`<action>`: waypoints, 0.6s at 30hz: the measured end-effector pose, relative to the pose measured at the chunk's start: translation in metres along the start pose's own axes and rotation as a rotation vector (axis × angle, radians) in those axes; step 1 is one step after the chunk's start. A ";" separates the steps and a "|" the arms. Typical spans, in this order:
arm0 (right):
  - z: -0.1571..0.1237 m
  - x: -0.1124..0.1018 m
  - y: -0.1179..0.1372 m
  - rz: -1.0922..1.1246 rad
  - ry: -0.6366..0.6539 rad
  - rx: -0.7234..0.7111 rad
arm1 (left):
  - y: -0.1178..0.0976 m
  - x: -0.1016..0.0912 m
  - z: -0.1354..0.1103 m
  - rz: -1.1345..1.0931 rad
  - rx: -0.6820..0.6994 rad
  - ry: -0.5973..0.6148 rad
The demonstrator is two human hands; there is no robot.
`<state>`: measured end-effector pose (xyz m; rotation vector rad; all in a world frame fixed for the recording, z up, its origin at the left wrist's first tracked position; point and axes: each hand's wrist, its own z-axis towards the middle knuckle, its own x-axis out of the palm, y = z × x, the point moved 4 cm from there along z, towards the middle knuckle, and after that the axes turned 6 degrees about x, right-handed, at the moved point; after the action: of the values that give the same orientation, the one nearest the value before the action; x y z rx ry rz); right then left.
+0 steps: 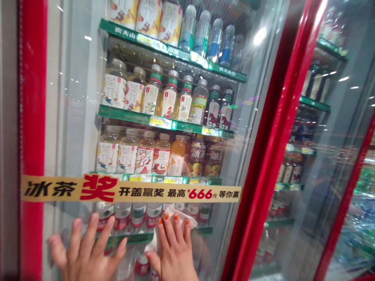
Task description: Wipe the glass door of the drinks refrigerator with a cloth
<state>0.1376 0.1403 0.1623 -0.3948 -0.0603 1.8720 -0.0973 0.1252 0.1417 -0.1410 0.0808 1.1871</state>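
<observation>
A glass door [77, 156] with a red frame fills most of the view. Flat against its lower part, my right hand [174, 249], with orange nails, holds a white cloth [187, 219] pressed to the glass under its fingers. Part of the cloth shows beyond the fingertips and beside the thumb. To the left, my left hand [86, 253] is open with its fingers spread, at the glass and holding nothing. A yellow strip [158, 192] with red and black characters crosses the door just above both hands.
Behind the glass, green-edged shelves [164, 121] carry several rows of bottled drinks [152, 91]. A thick red frame post [277, 128] runs down the right side. Beyond it stands another glass-fronted section with bottles [288, 171].
</observation>
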 end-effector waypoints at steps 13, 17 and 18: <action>0.042 -0.009 -0.044 -0.064 -0.013 0.161 | -0.064 -0.006 0.083 0.010 0.108 -0.079; 0.021 -0.008 -0.062 -0.061 -0.007 0.117 | -0.065 0.004 0.087 0.083 0.107 -0.064; 0.023 -0.009 -0.081 -0.053 -0.019 0.228 | -0.065 0.004 0.086 0.096 0.115 -0.072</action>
<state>0.2071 0.1622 0.2048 -0.2161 0.1282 1.8070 -0.0366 0.1185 0.2305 0.0070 0.0927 1.2793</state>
